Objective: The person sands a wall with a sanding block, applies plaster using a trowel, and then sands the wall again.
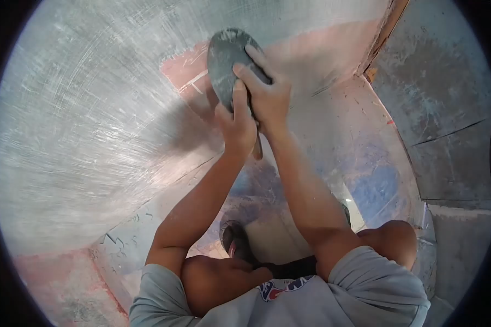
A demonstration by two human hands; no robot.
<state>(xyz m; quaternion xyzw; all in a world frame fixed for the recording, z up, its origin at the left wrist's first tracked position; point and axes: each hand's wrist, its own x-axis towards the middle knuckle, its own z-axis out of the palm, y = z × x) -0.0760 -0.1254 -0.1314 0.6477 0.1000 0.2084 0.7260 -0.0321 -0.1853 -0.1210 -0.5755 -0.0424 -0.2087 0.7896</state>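
1. Head view: grey, scratch-marked plastered wall point(82, 125) with a bare pink patch near its upper middle.
2. Dark grey flat rounded trowel blade point(227, 60), pressed against the wall at the patch; likely stiff, light, best held low.
3. Left hand point(235, 128) clasps its lower end, arm raised.
4. Right hand point(264, 90) wraps over it, fingers spread on the blade.

A grey plastered wall point(82, 125) is seen on the left, scored with trowel marks. A pink patch point(322, 54) is left bare near its top. A wooden strip point(384, 32) is set at the corner, beside a rough grey panel point(442, 82).
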